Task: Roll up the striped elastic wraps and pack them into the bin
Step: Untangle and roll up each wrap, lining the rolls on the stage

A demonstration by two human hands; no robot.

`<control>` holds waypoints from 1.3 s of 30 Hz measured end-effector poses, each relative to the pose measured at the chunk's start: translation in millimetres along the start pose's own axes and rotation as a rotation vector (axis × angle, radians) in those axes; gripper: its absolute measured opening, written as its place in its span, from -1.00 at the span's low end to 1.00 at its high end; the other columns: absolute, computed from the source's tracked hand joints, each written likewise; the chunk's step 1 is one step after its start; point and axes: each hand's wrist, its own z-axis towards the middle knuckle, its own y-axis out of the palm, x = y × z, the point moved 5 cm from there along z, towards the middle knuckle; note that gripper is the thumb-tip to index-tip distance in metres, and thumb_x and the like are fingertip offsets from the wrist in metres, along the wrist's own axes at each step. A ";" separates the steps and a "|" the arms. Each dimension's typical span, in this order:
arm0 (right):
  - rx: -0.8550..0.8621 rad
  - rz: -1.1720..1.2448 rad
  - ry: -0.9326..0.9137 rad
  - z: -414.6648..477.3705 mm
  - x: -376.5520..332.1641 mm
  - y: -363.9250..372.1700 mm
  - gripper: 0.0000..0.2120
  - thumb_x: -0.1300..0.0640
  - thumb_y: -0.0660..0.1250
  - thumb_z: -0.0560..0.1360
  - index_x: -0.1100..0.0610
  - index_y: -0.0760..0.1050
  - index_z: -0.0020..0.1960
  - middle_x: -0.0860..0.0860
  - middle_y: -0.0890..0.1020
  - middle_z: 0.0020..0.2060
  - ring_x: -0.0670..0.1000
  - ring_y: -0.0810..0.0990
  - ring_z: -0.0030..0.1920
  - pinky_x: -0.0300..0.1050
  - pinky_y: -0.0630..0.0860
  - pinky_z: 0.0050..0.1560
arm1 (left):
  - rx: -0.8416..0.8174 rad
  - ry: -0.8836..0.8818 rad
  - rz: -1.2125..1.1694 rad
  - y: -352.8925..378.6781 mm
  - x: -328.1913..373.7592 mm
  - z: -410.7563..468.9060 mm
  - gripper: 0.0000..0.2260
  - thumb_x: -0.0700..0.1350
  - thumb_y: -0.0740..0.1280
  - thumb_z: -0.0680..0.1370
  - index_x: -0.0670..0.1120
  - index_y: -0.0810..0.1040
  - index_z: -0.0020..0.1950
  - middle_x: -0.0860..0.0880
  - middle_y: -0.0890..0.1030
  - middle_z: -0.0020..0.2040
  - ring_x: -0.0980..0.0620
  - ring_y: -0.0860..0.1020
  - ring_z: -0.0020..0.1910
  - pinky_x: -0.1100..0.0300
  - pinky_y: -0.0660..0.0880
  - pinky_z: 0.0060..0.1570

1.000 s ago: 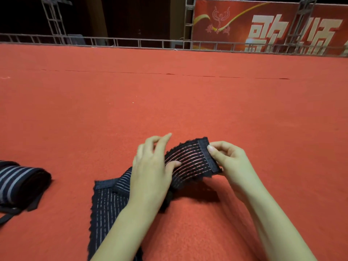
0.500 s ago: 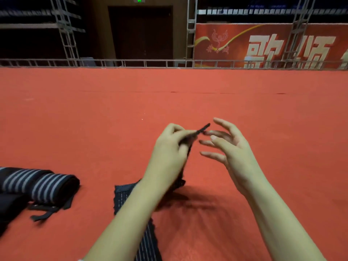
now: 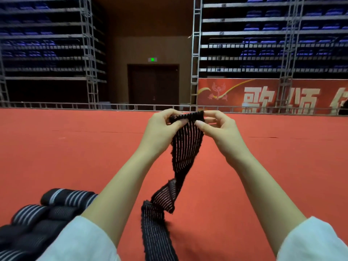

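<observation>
Setting: a dim hall with a wide red carpet [image 3: 75,157] that runs to a low metal rail [image 3: 56,106] at its far edge.
Wrap: a black elastic wrap [image 3: 185,147] with thin pale stripes is held up in the air in front of the person, above the carpet.
Top edge: it is pulled flat and roughly level between the two hands.
Hang: the strip drops from the hands, twists once about halfway down, then runs on out of the bottom of the view; whether its lower part rests on the carpet cannot be told.
Left hand: the left hand [image 3: 162,127] pinches the top left corner of the wrap, thumb on the near face and fingers curled behind.
Right hand: the right hand [image 3: 216,127] pinches the top right corner the same way, thumb in front and fingers curled over the edge.
Arms: both forearms are bare and reach forward; a white left sleeve [image 3: 79,242] and right sleeve [image 3: 316,242] fill the bottom corners.
Rolled wraps: a pile of rolled dark wraps [image 3: 47,213] with broader white stripes lies at lower left, partly behind the left sleeve and apart from the held strip.
Behind the rail: scaffold towers [image 3: 90,53] stand on both sides of a dark double door [image 3: 153,83] with a green sign [image 3: 152,59] above it.
Right side: a red banner [image 3: 263,95] with large pale characters hangs below rows of blue seats [image 3: 273,27].
</observation>
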 end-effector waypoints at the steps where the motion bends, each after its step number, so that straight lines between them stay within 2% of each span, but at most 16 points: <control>1: -0.031 0.004 0.037 -5.5 -1.1 3.3 -0.77 0.20 0.40 0.49 0.11 0.55 0.15 0.07 0.65 -0.04 -0.02 0.62 -0.02 -0.13 0.55 0.04 | 0.000 -0.009 0.019 -4.1 1.6 -4.1 -0.96 -0.17 0.40 0.52 -0.06 0.64 -0.10 -0.01 0.66 -0.20 0.06 0.61 -0.19 0.01 0.56 -0.11; 5: -0.126 -0.028 0.165 -37.3 18.4 17.2 -0.76 0.17 0.41 0.49 0.10 0.52 0.15 0.00 0.63 -0.03 -0.10 0.60 -0.06 -0.28 0.50 -0.09 | 0.009 -0.088 0.054 -14.9 -8.3 -22.1 -0.96 -0.17 0.40 0.51 -0.13 0.63 -0.10 -0.09 0.66 -0.18 -0.09 0.65 -0.13 -0.15 0.58 -0.05; 9: -0.169 -0.006 0.239 -72.4 56.0 32.0 -0.85 0.19 0.41 0.49 0.09 0.54 0.04 -0.03 0.64 -0.12 -0.19 0.59 -0.19 -0.36 0.47 -0.18 | -0.026 -0.166 0.057 -17.9 -29.6 -46.1 -0.94 -0.15 0.41 0.51 -0.13 0.63 -0.11 -0.17 0.67 -0.17 -0.18 0.65 -0.13 -0.21 0.58 -0.13; 11: -0.198 -0.008 0.268 -88.0 77.0 39.4 -0.92 0.21 0.40 0.50 0.16 0.54 -0.01 -0.04 0.63 -0.19 -0.18 0.57 -0.22 -0.32 0.47 -0.16 | -0.061 -0.217 0.077 -17.8 -47.2 -61.6 -0.93 -0.15 0.41 0.51 -0.14 0.62 -0.11 -0.17 0.66 -0.19 -0.18 0.64 -0.17 -0.14 0.57 -0.20; 13: -0.225 -0.022 0.300 -101.2 98.6 47.3 -0.97 0.25 0.37 0.51 0.21 0.52 -0.07 0.00 0.61 -0.22 -0.13 0.55 -0.23 -0.24 0.47 -0.13 | -0.117 -0.286 0.096 -15.1 -72.1 -81.0 -0.93 -0.14 0.41 0.52 -0.13 0.61 -0.12 -0.12 0.64 -0.24 -0.08 0.62 -0.24 -0.01 0.57 -0.26; 16: -0.205 -0.083 0.380 -116.0 135.0 50.9 -0.89 0.31 0.33 0.52 0.15 0.48 -0.14 0.02 0.59 -0.27 -0.04 0.53 -0.24 -0.04 0.48 -0.10 | -0.212 -0.407 0.114 -11.1 -114.2 -112.7 -0.91 -0.07 0.39 0.53 -0.08 0.60 -0.09 -0.07 0.67 -0.18 0.02 0.64 -0.20 0.07 0.59 -0.16; 18: -0.134 -0.191 0.410 -119.4 158.7 41.8 -0.86 0.31 0.32 0.51 0.08 0.46 -0.12 0.01 0.55 -0.28 0.03 0.51 -0.21 0.01 0.46 -0.11 | -0.236 -0.476 0.187 -16.1 -146.3 -131.7 -0.90 -0.02 0.33 0.57 -0.02 0.59 -0.01 -0.01 0.68 -0.10 0.05 0.65 -0.15 0.09 0.58 -0.07; 21: -0.078 -0.397 0.446 -119.5 182.6 21.6 -0.78 0.29 0.25 0.53 0.02 0.40 0.09 -0.05 0.46 -0.33 0.01 0.45 -0.27 -0.09 0.36 -0.17 | -0.228 -0.520 0.419 -35.5 -195.1 -158.2 -0.85 -0.11 0.31 0.58 -0.04 0.59 0.13 0.01 0.65 0.05 0.07 0.60 -0.03 0.22 0.47 0.05; 24: -0.182 -0.481 0.440 -122.1 192.5 29.6 -0.59 0.36 0.15 0.52 -0.10 0.42 0.18 -0.05 0.43 -0.33 -0.08 0.38 -0.37 -0.21 0.32 -0.28 | -0.270 -0.612 0.468 -41.3 -237.1 -184.7 -0.68 -0.10 0.36 0.56 -0.08 0.51 0.31 -0.02 0.56 0.25 0.02 0.51 0.20 0.23 0.35 0.21; 27: -0.388 -0.577 0.426 -133.0 206.0 68.1 -0.57 0.43 0.12 0.46 -0.01 0.58 0.03 0.03 0.47 -0.12 -0.03 0.46 -0.08 -0.32 0.31 -0.07 | -0.294 -0.624 0.426 -29.8 -258.6 -196.4 -0.62 -0.02 0.36 0.55 -0.06 0.47 0.36 0.08 0.50 0.26 0.12 0.44 0.27 0.31 0.27 0.22; 29: -0.469 -0.598 0.474 -143.4 213.1 93.8 -0.68 0.33 0.15 0.50 0.03 0.62 -0.08 0.00 0.46 -0.04 -0.01 0.48 0.04 -0.24 0.32 0.10 | -0.298 -0.602 0.374 -20.0 -264.4 -197.3 -0.67 -0.01 0.37 0.54 0.01 0.51 0.29 0.16 0.52 0.20 0.19 0.46 0.21 0.35 0.28 0.16; 31: -0.494 -0.658 0.474 -151.2 213.7 112.0 -0.81 0.09 0.22 0.53 0.04 0.62 -0.07 -0.07 0.46 -0.02 -0.05 0.50 0.04 -0.12 0.39 0.17 | -0.272 -0.598 0.338 -15.3 -268.1 -197.0 -0.79 -0.02 0.40 0.51 0.08 0.57 0.14 0.16 0.59 0.09 0.20 0.53 0.08 0.35 0.35 0.05; 33: -0.513 -0.744 0.458 -155.4 213.5 122.9 -0.69 -0.21 0.27 0.48 0.00 0.60 -0.03 -0.12 0.44 -0.04 -0.09 0.49 0.02 -0.10 0.39 0.14 | -0.224 -0.622 0.322 -16.0 -272.4 -197.1 -0.88 -0.03 0.44 0.48 0.12 0.59 -0.01 0.11 0.61 -0.06 0.19 0.57 -0.06 0.29 0.41 -0.07; 35: -0.536 -0.847 0.428 -157.3 213.5 132.1 -0.50 -0.42 0.24 0.37 -0.02 0.57 0.00 -0.14 0.42 -0.04 -0.10 0.44 0.06 -0.09 0.34 0.17 | -0.196 -0.660 0.300 -17.4 -276.7 -199.1 -0.89 -0.02 0.46 0.46 0.16 0.59 -0.07 0.07 0.59 -0.12 0.13 0.58 -0.12 0.24 0.46 -0.07; 37: -0.554 -0.945 0.422 -159.4 216.4 140.3 -0.37 -0.52 0.19 0.28 -0.01 0.52 0.01 -0.12 0.41 -0.02 -0.06 0.40 0.10 -0.06 0.31 0.18 | -0.179 -0.697 0.238 -16.3 -279.9 -200.4 -0.90 -0.01 0.47 0.45 0.16 0.61 -0.09 0.08 0.60 -0.15 0.16 0.59 -0.16 0.24 0.48 -0.06; 39: -0.563 -1.026 0.414 -160.2 220.9 146.4 -0.33 -0.52 0.17 0.27 0.03 0.47 0.04 -0.08 0.42 0.03 -0.01 0.39 0.15 -0.02 0.30 0.18 | -0.161 -0.720 0.187 -14.7 -281.0 -198.7 -0.93 -0.02 0.49 0.44 0.11 0.65 -0.12 0.08 0.63 -0.19 0.25 0.57 -0.22 0.32 0.46 -0.11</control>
